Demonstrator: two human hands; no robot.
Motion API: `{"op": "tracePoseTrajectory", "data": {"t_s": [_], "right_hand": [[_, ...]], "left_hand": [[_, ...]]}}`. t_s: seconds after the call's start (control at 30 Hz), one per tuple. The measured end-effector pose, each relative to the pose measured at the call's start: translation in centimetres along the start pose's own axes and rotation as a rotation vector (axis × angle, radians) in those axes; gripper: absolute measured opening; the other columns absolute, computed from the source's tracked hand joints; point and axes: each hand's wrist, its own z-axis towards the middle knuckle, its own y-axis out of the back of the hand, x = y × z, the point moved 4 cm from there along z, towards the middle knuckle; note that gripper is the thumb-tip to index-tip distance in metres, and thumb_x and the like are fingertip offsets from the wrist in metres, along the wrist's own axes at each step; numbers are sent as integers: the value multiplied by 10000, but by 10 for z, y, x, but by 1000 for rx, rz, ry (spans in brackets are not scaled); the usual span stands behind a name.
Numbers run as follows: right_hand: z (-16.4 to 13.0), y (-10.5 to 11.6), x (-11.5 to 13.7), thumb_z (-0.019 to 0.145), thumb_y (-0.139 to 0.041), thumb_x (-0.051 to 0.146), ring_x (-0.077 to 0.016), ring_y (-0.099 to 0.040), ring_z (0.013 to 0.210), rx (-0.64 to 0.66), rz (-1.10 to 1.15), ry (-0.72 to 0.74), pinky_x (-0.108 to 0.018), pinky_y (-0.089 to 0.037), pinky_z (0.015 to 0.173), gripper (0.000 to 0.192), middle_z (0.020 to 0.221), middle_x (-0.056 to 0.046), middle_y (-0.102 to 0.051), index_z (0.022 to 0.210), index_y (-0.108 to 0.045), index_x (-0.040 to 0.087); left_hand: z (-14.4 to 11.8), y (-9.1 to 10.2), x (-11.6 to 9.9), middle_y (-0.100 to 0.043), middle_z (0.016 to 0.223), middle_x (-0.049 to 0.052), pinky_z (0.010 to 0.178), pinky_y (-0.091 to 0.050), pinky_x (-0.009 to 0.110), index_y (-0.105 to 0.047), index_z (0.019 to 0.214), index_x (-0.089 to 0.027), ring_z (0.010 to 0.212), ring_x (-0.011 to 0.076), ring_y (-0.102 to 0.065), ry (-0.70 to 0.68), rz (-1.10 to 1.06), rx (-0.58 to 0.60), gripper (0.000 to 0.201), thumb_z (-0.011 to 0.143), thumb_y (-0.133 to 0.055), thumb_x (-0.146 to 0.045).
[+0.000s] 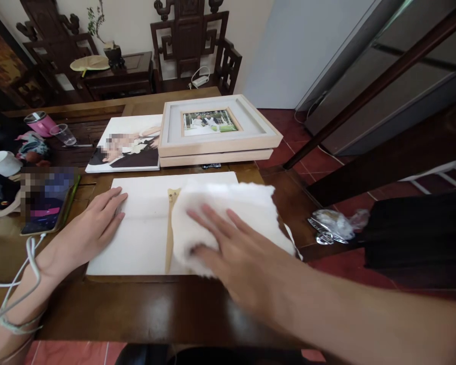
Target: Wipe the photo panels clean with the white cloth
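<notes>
A white flat panel (144,228) lies on the dark wooden table (144,309) in front of me. My left hand (87,228) rests flat on its left edge, fingers spread, holding nothing. My right hand (231,248) presses flat on a white fluffy cloth (228,208) that covers the panel's right half. A tan strip (170,228) shows on the panel just left of the cloth.
Behind the panel lie an unframed photo print (129,144) and two stacked light wood frames (216,129). A phone (47,200) with a white cable, a pink cup (41,123), a clear cup (63,134) and a white bowl (2,163) sit left. Crumpled plastic (332,225) lies right.
</notes>
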Motion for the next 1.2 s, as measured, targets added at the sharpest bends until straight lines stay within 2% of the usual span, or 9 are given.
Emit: {"op": "tracePoseTrajectory", "data": {"t_s": [0.07, 0.13, 0.23, 0.4, 0.5, 0.6, 0.73, 1.0, 1.2], "right_hand": [[19, -6, -11, 659, -740, 52, -516, -148, 1406, 92, -39, -57, -715, -299, 1043, 661, 1560, -281, -191, 1298, -583, 119], [28, -13, -8, 691, -735, 60, -534, -115, 1400, 77, -42, -6, -757, -228, 1044, 590, 1568, -264, -191, 1264, -618, 134], [22, -20, 15, 901, -582, 189, -508, -233, 1389, -167, 9, 185, -784, -224, 1018, 168, 1526, -222, -344, 968, -735, 170], [4, -26, 40, 972, -466, 255, -445, -377, 1356, -312, 70, 423, -751, -288, 1021, 292, 1462, -162, -473, 859, -732, 211], [22, -19, 27, 910, -549, 209, -447, -333, 1379, -207, 36, 379, -734, -293, 1031, 191, 1481, -157, -450, 963, -733, 214], [53, -12, 5, 826, -630, 165, -466, -257, 1405, -73, -36, 261, -732, -268, 1042, 309, 1527, -180, -375, 1126, -698, 198], [78, -9, -2, 859, -605, 179, -487, -219, 1410, -75, -122, 148, -761, -221, 1036, 388, 1544, -225, -314, 1245, -644, 182], [27, -18, 70, 982, -390, 297, -460, -501, 1248, -157, -81, 323, -714, -446, 920, 388, 1399, -227, -520, 1056, -726, 118], [42, -14, 46, 939, -498, 267, -467, -420, 1317, -109, -46, 308, -734, -347, 992, 294, 1451, -244, -454, 1108, -716, 165]], "left_hand": [[0, 1, -2, -397, 1497, 134, 1170, -313, 495, -390, 1414, -189, 1421, 304, -344, 4, -5, -4, 530, 968, -252, -440], [1, 2, -3, -410, 1491, 133, 1165, -319, 506, -395, 1411, -201, 1416, 313, -351, 7, -12, -13, 522, 966, -259, -439], [1, 2, -3, -427, 1477, 146, 1164, -319, 508, -405, 1403, -193, 1413, 316, -359, 19, -22, -22, 516, 966, -270, -432], [1, 0, -2, -444, 1471, 130, 1148, -341, 525, -411, 1410, -206, 1398, 324, -380, 14, -41, -45, 522, 953, -299, -432], [0, -1, -1, -428, 1477, 147, 1158, -325, 508, -402, 1413, -178, 1410, 313, -362, 14, -18, -31, 532, 961, -282, -430], [-2, -2, -1, -420, 1480, 153, 1162, -317, 503, -375, 1422, -182, 1421, 307, -345, -1, 3, -37, 524, 974, -250, -423], [-4, -2, -2, -395, 1492, 158, 1160, -316, 508, -351, 1424, -172, 1433, 301, -318, -7, 29, -41, 522, 984, -222, -421], [-2, -2, -1, -378, 1501, 174, 1180, -290, 484, -359, 1421, -135, 1439, 295, -309, 6, 17, 0, 556, 979, -217, -440], [-1, -3, 0, -399, 1490, 185, 1180, -296, 479, -391, 1408, -123, 1433, 304, -324, 3, 0, -13, 555, 974, -249, -440]]}}
